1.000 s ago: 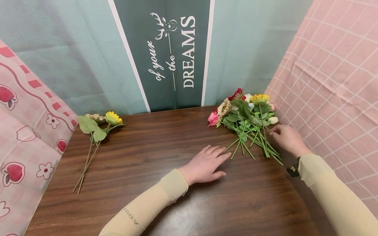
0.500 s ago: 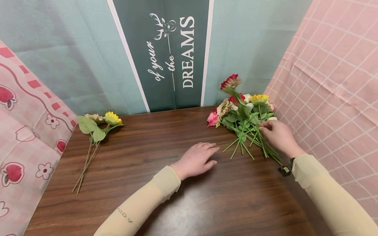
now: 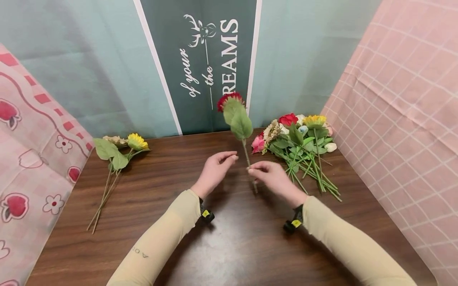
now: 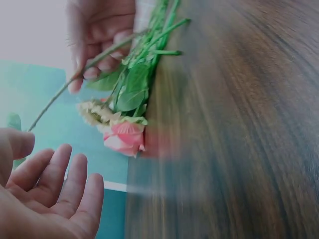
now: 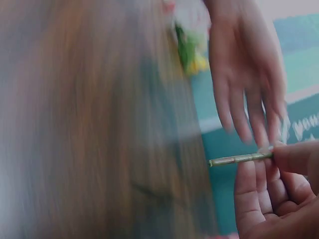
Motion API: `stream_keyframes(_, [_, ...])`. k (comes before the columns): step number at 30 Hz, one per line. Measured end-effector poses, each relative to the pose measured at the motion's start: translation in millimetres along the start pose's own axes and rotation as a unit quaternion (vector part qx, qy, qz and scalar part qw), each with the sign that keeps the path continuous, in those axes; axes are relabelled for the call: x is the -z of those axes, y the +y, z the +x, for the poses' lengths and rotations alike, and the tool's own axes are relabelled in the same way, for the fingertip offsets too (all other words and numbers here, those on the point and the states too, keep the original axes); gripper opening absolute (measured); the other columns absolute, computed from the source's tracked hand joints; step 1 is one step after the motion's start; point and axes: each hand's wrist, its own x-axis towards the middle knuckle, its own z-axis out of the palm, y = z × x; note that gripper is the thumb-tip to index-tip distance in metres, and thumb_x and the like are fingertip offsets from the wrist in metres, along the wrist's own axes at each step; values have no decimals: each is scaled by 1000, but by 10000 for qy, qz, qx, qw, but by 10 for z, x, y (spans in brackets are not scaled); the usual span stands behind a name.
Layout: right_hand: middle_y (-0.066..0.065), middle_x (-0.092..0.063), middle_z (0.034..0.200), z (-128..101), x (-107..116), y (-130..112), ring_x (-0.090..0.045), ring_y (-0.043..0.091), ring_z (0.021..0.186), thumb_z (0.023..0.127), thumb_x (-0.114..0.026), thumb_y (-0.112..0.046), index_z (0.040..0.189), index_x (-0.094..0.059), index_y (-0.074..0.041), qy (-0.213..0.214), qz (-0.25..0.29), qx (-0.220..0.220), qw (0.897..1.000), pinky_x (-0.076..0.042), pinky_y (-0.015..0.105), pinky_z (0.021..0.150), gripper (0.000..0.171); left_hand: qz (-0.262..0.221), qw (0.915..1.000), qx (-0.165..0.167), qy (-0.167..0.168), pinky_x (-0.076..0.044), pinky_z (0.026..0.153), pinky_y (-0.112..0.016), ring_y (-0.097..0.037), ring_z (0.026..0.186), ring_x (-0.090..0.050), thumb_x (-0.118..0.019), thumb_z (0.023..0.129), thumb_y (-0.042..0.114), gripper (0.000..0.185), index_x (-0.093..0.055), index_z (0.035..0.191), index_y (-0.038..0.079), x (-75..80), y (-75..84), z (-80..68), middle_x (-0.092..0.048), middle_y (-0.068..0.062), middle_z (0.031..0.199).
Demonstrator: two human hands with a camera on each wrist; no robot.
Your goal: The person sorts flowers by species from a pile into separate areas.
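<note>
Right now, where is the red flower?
In the head view the red flower is held upright above the table's middle, its stem pinched by the right hand, with the left hand open beside it.

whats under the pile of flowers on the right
The brown table lies under the pile of flowers; stems fan out onto it. The wood directly beneath the heads is covered.

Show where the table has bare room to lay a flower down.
Bare wood lies between the two stems at the left and the left hand, and along the near edge of the table. The back right is crowded with the flower pile.
</note>
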Motion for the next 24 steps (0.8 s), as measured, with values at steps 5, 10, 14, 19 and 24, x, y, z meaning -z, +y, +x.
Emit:
stream_keyframes(5, [28, -69, 115, 30, -462, -70, -70, 33, 93, 100, -68, -13, 116, -70, 8, -495, 1172, -141, 9918, -61, 35, 78, 26, -1036, 9942, 261, 136, -48, 104, -55, -33, 115, -66, -63, 104, 27, 37, -68, 132, 3, 161, -50, -15, -72, -18, 121])
stream_keyframes(10, [29, -70, 107, 71, -681, -131, -71, 29, 91, 100, -65, -9, 117, -66, 14, -722, 1578, -189, 9847, -61, 35, 78, 28, -1553, 9866, 352, 343, -49, 103, -56, -23, 101, -71, -67, 102, 22, 31, -71, 125, 1, 289, -95, -51, -73, -20, 114])
stream_keyframes(14, [31, -68, 111, 59, -755, -117, -71, 23, 84, 97, -67, -5, 121, -61, 19, -932, 1826, -334, 9782, -61, 34, 76, 34, -1458, 9877, 416, 385, -54, 97, -50, -21, 95, -72, -68, 101, 20, 31, -71, 123, -1, 347, -104, -72, -73, -21, 112])
stream_keyframes(19, [26, -70, 98, 23, -822, -76, -70, 17, 76, 94, -69, 0, 118, -58, 21, -1233, 1976, -506, 9712, -62, 35, 75, 34, -1444, 9874, 535, 358, -60, 86, -39, -21, 91, -72, -68, 101, 19, 31, -70, 124, -2, 386, -110, -90, -70, -28, 116])
stream_keyframes(24, [26, -70, 95, 16, -874, -70, -71, 17, 76, 95, -68, -1, 117, -58, 20, -1264, 1895, -553, 9721, -62, 36, 75, 32, -1595, 9845, 679, 251, -61, 82, -34, -19, 91, -72, -71, 98, 15, 30, -70, 123, -2, 402, -106, -114, -72, -20, 114])
